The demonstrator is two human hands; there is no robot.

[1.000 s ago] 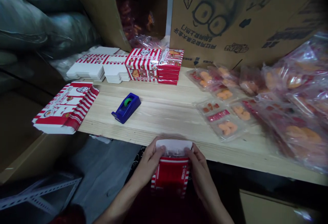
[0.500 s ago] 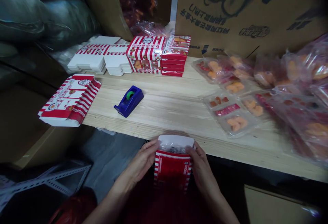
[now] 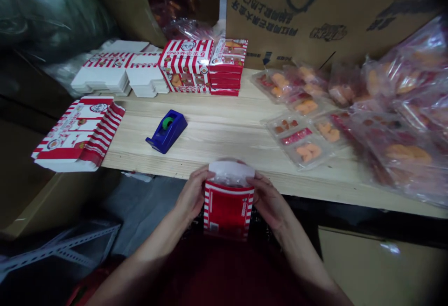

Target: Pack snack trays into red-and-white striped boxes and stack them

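Observation:
A red-and-white striped carton [image 3: 229, 210] stands upright between my hands, just off the table's front edge. Its white top flap [image 3: 231, 169] is raised, and clear plastic packaging [image 3: 231, 182] shows in the mouth. My left hand [image 3: 193, 191] grips the carton's left side near the top, fingers closed. On the opposite side, my right hand [image 3: 269, 198] holds the upper right edge, its fingers closed too. The carton's bottom end is dark and hard to make out.
On the wooden table [image 3: 217, 135] sits a blue tape dispenser [image 3: 168, 131]. Flat striped cartons [image 3: 79, 133] lie at left, white folded cartons [image 3: 105, 72] and filled cartons [image 3: 189, 65] behind. Clear packs of orange pieces [image 3: 301, 140] spread rightward. A big cardboard box [image 3: 315, 21] stands at the back.
Both hands have raised the carton slightly toward the table edge. More of its red face shows now. The whole view has shifted a little as the head moved.

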